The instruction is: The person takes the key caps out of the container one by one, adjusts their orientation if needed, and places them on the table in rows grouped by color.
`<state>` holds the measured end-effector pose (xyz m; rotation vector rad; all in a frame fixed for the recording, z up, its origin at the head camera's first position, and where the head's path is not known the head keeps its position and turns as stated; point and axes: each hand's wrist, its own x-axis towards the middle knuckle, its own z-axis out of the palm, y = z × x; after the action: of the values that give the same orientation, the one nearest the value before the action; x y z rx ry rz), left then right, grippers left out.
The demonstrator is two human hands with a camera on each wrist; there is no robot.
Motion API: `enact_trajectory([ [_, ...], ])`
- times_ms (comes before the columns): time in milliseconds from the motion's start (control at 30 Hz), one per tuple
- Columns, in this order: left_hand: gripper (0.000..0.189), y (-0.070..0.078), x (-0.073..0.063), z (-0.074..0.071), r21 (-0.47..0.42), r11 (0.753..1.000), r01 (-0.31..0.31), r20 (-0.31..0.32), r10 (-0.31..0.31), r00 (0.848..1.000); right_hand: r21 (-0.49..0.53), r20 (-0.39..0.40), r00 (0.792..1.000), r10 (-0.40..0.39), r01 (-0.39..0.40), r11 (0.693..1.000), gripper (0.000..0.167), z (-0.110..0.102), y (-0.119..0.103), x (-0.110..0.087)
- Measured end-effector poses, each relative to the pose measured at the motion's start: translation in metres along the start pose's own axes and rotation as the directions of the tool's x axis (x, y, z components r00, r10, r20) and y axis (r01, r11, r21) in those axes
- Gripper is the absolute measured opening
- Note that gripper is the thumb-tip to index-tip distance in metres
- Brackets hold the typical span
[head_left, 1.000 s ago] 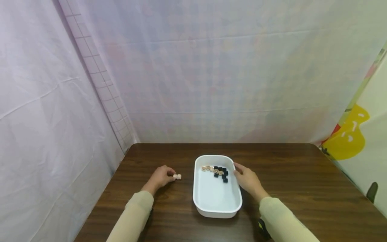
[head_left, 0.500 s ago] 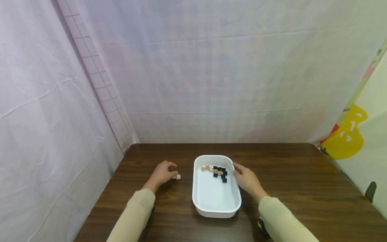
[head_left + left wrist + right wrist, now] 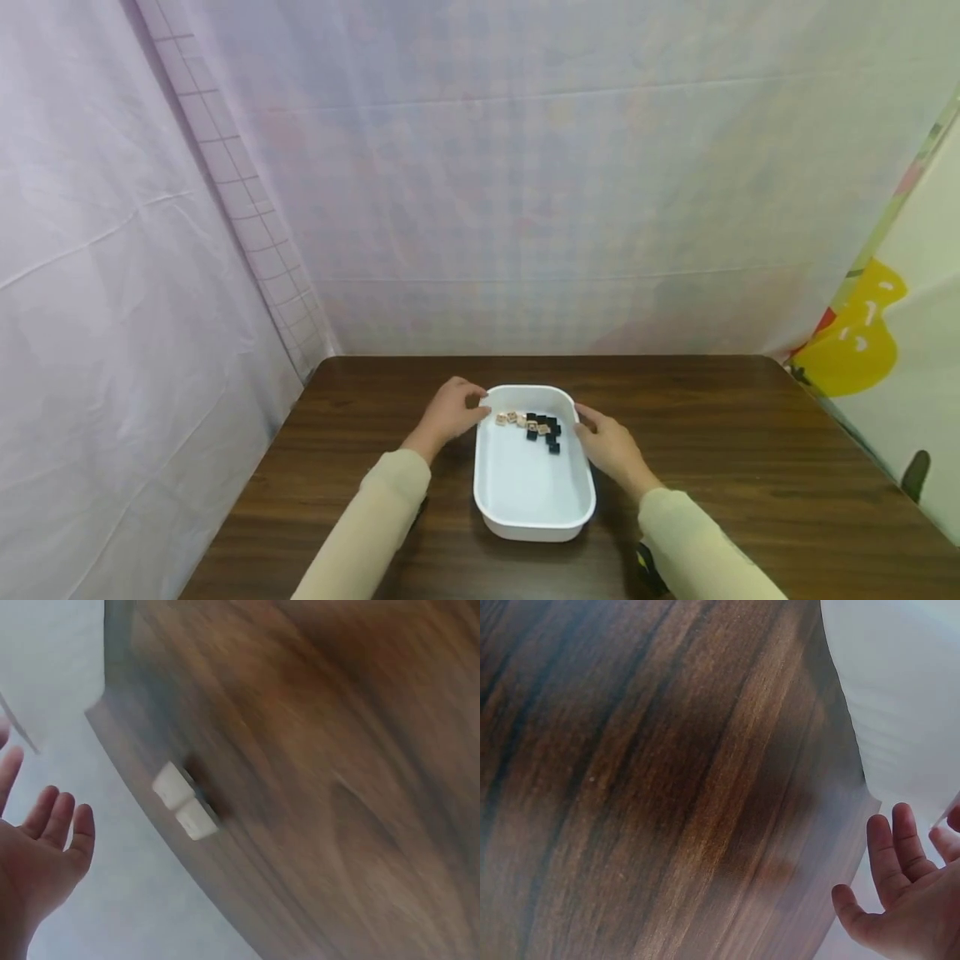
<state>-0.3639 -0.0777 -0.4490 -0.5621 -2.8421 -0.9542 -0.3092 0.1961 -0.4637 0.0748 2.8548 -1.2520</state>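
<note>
A white rectangular tray point(image 3: 531, 500) stands on the brown table with several beige keycaps point(image 3: 512, 417) and black keycaps point(image 3: 553, 437) near its far end. My left hand point(image 3: 447, 412) is at the tray's far left rim; its thumb and index fingertips reach the edge with a gap between them, and I see nothing held. On the opposite side my right hand point(image 3: 611, 446) pinches the right rim between thumb and index finger, its other fingers spread in the right wrist view. Two beige keycaps point(image 3: 184, 800) sit side by side on the table in the left wrist view; my left arm hides them in the head view.
The brown wooden table point(image 3: 720, 433) has its far edge against a pale curtain point(image 3: 555, 208). Another white curtain point(image 3: 135, 292) hangs along the left side. A printed cloth with a yellow shape point(image 3: 851, 354) hangs on the right.
My left hand has left the two beige keycaps on the table and moved right and away from me to the tray's left rim. The right hand stays at the right rim.
</note>
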Motion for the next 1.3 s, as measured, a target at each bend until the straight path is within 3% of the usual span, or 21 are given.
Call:
enact_trajectory([
  [200,0.028,0.014,0.01,0.011,0.09,0.996,0.008,0.062,-0.013,0.998,-0.009,-0.018,1.0,-0.006,0.006,1.0,0.049,0.0,0.0,0.0],
  [333,0.027,0.023,0.015,0.014,0.149,0.987,0.062,0.108,-0.079,0.991,-0.01,-0.02,1.0,-0.02,0.02,1.0,0.048,0.0,0.0,-0.001],
  [567,0.031,0.035,0.024,0.024,0.32,0.935,0.155,0.183,-0.222,0.958,-0.006,-0.035,0.999,-0.033,0.033,0.999,0.048,-0.001,0.0,-0.003],
  [800,0.024,0.038,0.025,0.029,0.432,0.893,0.126,0.209,-0.235,0.949,0.003,-0.04,0.998,-0.04,0.041,0.999,0.048,-0.003,0.0,-0.004],
  [933,0.018,0.039,0.024,0.028,0.443,0.887,0.132,0.207,-0.245,0.947,0.001,-0.037,0.999,-0.039,0.039,0.999,0.048,-0.002,0.001,-0.003],
  [1300,0.027,0.043,0.021,0.025,0.428,0.891,0.151,0.232,-0.27,0.935,-0.006,-0.037,0.999,-0.03,0.029,1.0,0.048,-0.002,0.001,-0.003],
])
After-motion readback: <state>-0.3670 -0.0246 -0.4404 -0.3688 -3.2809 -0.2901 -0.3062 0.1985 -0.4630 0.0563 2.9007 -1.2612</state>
